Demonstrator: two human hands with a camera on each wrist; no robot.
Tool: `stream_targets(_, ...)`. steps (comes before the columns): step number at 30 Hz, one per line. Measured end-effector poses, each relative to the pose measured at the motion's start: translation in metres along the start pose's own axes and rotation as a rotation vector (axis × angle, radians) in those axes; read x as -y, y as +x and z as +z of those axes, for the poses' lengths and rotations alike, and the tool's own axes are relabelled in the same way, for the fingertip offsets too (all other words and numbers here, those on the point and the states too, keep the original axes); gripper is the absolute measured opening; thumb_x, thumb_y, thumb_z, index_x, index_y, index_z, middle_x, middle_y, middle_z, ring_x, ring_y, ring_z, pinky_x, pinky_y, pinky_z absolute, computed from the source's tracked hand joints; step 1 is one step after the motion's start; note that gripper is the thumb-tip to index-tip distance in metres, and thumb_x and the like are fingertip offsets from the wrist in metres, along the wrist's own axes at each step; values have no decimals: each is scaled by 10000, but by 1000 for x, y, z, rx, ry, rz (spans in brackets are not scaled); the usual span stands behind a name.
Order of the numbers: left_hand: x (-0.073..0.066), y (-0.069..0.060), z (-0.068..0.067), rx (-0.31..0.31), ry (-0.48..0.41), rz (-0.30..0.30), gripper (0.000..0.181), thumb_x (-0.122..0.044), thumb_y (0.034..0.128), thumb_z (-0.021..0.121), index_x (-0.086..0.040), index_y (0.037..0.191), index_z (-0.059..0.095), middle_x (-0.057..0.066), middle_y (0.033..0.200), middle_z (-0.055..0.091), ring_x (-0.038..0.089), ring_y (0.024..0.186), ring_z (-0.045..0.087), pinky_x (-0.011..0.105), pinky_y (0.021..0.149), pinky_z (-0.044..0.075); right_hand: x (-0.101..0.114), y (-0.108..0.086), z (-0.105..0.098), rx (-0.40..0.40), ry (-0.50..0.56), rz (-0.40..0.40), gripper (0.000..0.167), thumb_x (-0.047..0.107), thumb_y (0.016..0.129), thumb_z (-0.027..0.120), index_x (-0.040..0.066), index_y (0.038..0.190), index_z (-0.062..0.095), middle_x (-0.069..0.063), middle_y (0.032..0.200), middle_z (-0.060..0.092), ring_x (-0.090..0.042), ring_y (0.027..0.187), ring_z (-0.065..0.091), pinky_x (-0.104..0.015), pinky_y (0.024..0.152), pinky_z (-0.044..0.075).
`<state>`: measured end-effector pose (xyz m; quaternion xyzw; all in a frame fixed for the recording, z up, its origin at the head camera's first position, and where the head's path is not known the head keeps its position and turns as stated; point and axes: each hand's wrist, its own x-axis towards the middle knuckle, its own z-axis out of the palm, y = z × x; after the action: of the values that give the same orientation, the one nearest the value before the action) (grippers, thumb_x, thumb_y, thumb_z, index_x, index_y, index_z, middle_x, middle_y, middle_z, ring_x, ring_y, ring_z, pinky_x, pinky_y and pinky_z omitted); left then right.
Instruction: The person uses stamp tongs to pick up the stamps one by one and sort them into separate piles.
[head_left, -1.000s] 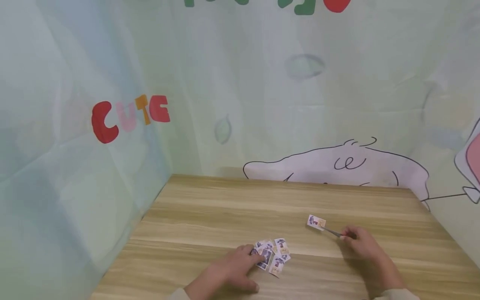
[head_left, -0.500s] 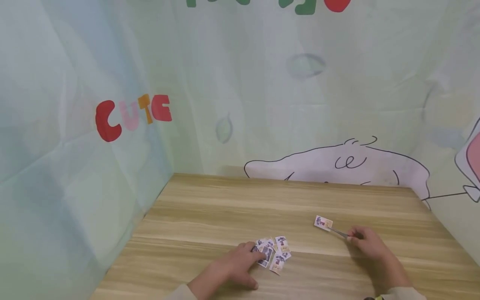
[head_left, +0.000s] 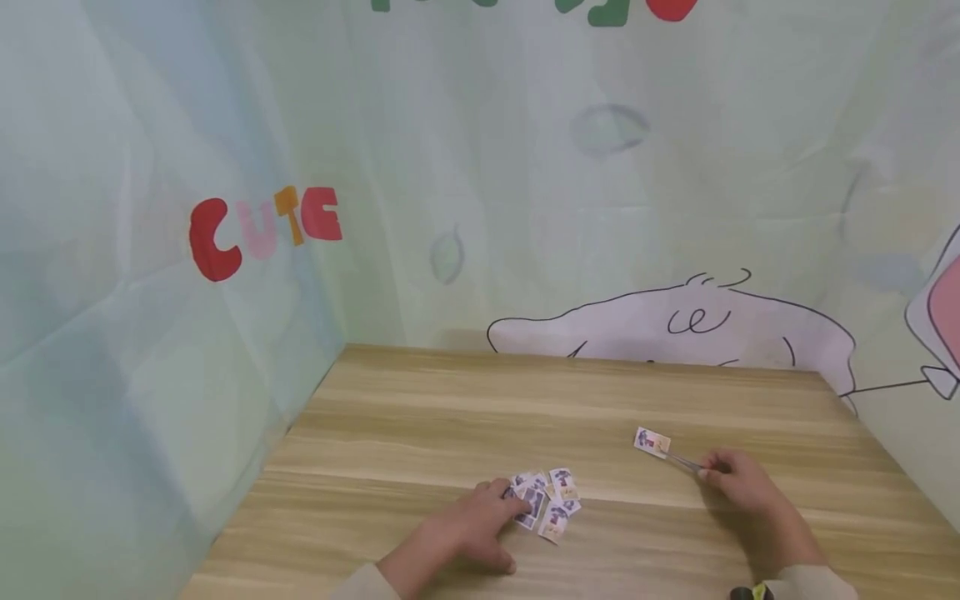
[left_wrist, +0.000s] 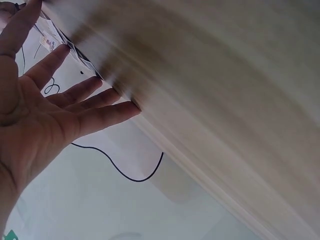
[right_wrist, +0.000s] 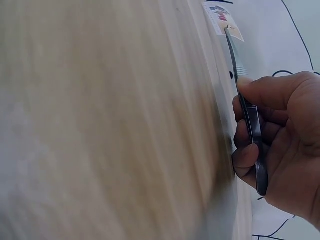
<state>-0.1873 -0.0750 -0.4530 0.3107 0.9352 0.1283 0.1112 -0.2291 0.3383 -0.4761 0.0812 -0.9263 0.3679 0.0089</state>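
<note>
My right hand [head_left: 741, 479] grips a pair of tweezers [right_wrist: 254, 127], thumb and fingers curled round the handle. At their tips is a small rectangular stamp [right_wrist: 223, 20] with a purple and orange picture; in the head view this stamp [head_left: 652, 442] appears right of and beyond the others. My left hand [head_left: 474, 521] lies with fingers spread, fingertips touching the left side of a loose, overlapping pile of stamps [head_left: 555, 522]. One stamp [head_left: 534, 502] in the pile has a darker, framed picture. The left wrist view shows the straight fingers [left_wrist: 82, 93] touching down at the tabletop.
The wood-grain table [head_left: 450, 392] reaches back to a pale green printed cloth [head_left: 525, 208] with a cartoon drawing and coloured letters. More cloth [head_left: 150, 375] hangs along the left edge. A dark band [head_left: 752, 592] shows at the right wrist.
My right hand has moved slightly right, taking the tweezers and their stamp farther from the pile. My left hand stays at the pile.
</note>
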Motion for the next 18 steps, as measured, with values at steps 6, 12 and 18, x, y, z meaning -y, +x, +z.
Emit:
stream_targets(6, 1, 3, -2, 8, 14, -6, 771, -410, 622, 797, -271, 1325, 513, 114, 1385, 392, 294, 1226, 398, 481, 902, 436, -2, 4, 1, -24, -26, -9, 49, 26, 843, 603, -22, 848, 599, -46, 791, 562, -173, 702, 458, -309, 615, 397)
stream_targets(12, 1, 1, -2, 14, 3, -8, 781, -405, 618, 799, -277, 1331, 507, 112, 1390, 390, 290, 1222, 401, 481, 905, 434, -3, 4, 2, -47, -52, -1, 44, 25, 837, 602, -19, 832, 598, -43, 777, 555, -173, 697, 456, -314, 619, 396)
stream_targets(18, 2, 2, 0, -2, 6, -5, 790, -396, 609, 798, -280, 1333, 504, 112, 1390, 389, 290, 1220, 405, 470, 915, 428, -5, 6, 0, -55, -75, 37, 59, 34, 844, 584, -21, 858, 599, -57, 805, 565, -192, 720, 468, -327, 624, 396)
